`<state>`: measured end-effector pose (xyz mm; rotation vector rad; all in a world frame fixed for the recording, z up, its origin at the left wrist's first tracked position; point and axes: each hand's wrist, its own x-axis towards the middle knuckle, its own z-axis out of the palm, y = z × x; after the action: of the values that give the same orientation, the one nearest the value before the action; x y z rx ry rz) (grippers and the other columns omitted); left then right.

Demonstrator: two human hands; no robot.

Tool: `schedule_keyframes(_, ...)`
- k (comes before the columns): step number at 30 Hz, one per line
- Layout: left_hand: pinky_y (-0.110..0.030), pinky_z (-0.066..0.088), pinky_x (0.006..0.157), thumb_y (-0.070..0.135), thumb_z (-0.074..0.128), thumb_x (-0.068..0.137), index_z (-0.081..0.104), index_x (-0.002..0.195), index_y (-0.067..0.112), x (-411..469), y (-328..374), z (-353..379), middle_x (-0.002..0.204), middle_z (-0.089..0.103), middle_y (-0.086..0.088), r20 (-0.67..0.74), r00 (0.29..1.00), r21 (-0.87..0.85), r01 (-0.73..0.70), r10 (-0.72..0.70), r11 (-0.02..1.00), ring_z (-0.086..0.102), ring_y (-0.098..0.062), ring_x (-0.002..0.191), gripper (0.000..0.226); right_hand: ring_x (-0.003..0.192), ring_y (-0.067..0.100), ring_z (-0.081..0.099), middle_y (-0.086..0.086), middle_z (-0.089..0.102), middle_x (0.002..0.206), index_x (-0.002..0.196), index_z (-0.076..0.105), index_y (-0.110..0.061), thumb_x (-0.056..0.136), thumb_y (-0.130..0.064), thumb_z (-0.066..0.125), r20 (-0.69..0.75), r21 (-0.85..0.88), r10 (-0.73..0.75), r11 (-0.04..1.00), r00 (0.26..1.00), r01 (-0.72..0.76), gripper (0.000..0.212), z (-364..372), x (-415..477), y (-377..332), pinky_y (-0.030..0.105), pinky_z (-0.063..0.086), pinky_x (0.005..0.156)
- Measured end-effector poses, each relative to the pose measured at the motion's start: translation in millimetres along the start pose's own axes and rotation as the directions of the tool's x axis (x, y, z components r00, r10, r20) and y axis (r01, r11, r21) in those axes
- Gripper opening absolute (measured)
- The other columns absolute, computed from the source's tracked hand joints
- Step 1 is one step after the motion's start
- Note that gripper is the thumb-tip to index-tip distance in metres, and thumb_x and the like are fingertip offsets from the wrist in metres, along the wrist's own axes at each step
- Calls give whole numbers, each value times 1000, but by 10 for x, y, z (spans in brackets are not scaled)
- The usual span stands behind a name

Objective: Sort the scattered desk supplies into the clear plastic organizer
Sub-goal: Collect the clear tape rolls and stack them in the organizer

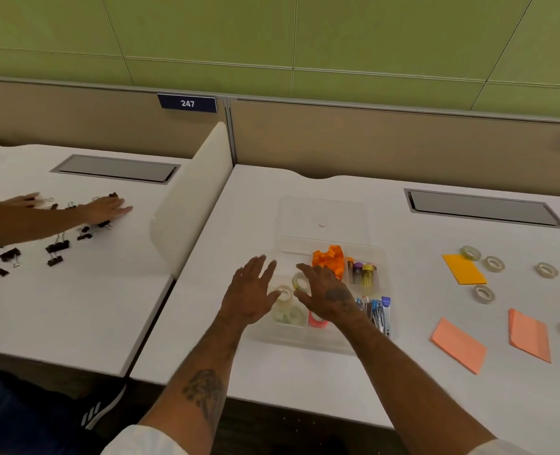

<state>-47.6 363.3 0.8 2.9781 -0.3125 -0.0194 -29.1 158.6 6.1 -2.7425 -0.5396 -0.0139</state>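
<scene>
**Two hands spread, nothing held**

Head view: your left hand (pixel 250 292) and right hand (pixel 326 293) hover over the clear plastic organizer (pixel 308 341), fingers straight and splayed, gripping nothing. The organizer sits near the front edge of the desk (pixel 272 385), toward its left side. Tape rolls (pixel 286 310) lie in its left compartment beneath your hands. Five loose tape rolls (pixel 494 264) and three sticky-note pads (pixel 464 269) lie toward the desk's right edge. On the neighbouring desk (pixel 75 307), another person's hand (pixel 104 208) rests among black binder clips (pixel 56 247).

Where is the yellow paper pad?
In the head view, the yellow pad lies on the white desk, to the right of the clear organizer, next to a tape roll.
</scene>
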Motion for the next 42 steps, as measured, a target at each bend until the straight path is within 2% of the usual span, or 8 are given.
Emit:
schedule_keyframes(3,-48,7,120,60,26,98,-3,155,24,1,-25,13,164,-5,-8,14,999,69,40,-41,997,-5,-27,151,74,118,26,52,8,56,131,143,35,-24,89,-47,58,0,2,4,1000,1000,-4,63,13,25,-17,36,48,92)
schedule_keyframes(10,-51,2,119,66,15,94,-12,153,28,15,-45,52,163,-10,-8,0,998,130,61,-62,990,-10,-27,150,76,139,28,35,11,36,151,148,31,-22,92,-54,50,-28,-38,53,998,998,-54,67,-26,-1,59,43,36,110)
schedule_keyframes(16,-53,-3,118,71,7,88,-18,151,31,70,12,45,163,-14,-8,-14,999,122,49,-47,991,-14,-27,150,78,149,29,7,10,8,162,152,17,-27,92,-66,29,-40,-70,152,986,988,-154,73,-56,-70,201,49,15,120)
schedule_keyframes(23,-53,-3,118,72,2,86,-21,149,33,163,143,35,163,-15,-8,-29,1000,110,7,-4,994,-16,-27,149,77,149,33,-9,11,-10,161,151,-8,-32,74,-77,-13,-53,-181,229,955,972,-235,90,-140,-227,346,52,1,118)
schedule_keyframes(27,-53,-2,118,73,-1,86,-22,148,33,252,282,43,163,-15,-8,-26,999,111,-38,41,993,-16,-27,149,77,149,31,-8,11,-8,162,153,-3,-31,83,-72,4,-58,-176,317,930,947,-322,82,-187,-352,469,55,7,118)
schedule_keyframes(33,-54,1,118,78,-20,74,-14,152,31,429,692,52,163,-13,-8,-10,990,99,-138,140,985,-13,-29,150,92,149,32,-5,13,-5,162,153,3,-33,80,-75,-1,-74,-191,392,897,917,-399,84,-305,-590,850,57,12,116)
schedule_keyframes(38,-53,2,118,69,15,92,-11,153,29,656,1164,116,163,-9,-9,9,976,122,-216,216,969,-10,-28,150,77,149,35,-1,16,1,161,153,9,-31,82,-74,1,-106,-170,453,869,885,-465,84,-444,-806,1260,58,15,115)
schedule_keyframes(42,-51,-3,119,65,24,95,-11,153,32,874,1666,209,163,-11,-6,34,966,50,-256,254,965,-14,-26,150,75,149,34,-1,14,1,162,153,8,-33,83,-74,7,-116,-149,516,836,849,-528,81,-564,-1001,1699,58,14,115)
